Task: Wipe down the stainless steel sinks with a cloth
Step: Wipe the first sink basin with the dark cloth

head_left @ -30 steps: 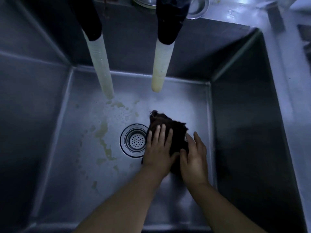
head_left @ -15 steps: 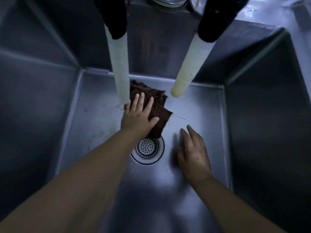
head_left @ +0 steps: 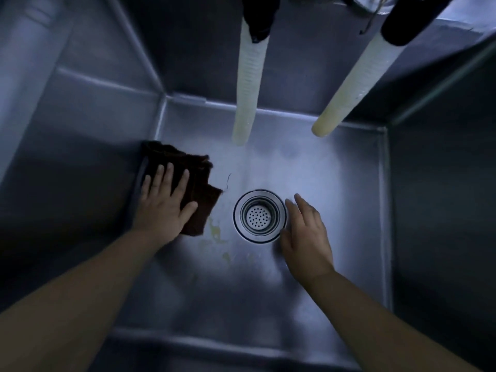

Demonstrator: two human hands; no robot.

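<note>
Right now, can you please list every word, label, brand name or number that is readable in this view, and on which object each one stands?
None: no readable text anywhere in this view.
The sink, the drain strainer and the dark cloth show no markings.
The two pale hoses carry only ribbing, no print that I can make out.

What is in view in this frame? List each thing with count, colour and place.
sink: one, steel grey, fills the view
drain: one, silver, middle of the sink floor
cloth: one, dark brown, sink floor at the left wall
hoses: two, pale cream with black tops, hanging from above
stains: a few, yellowish, floor near the cloth
left hand: flat on the cloth
right hand: open, right of the drain
</note>
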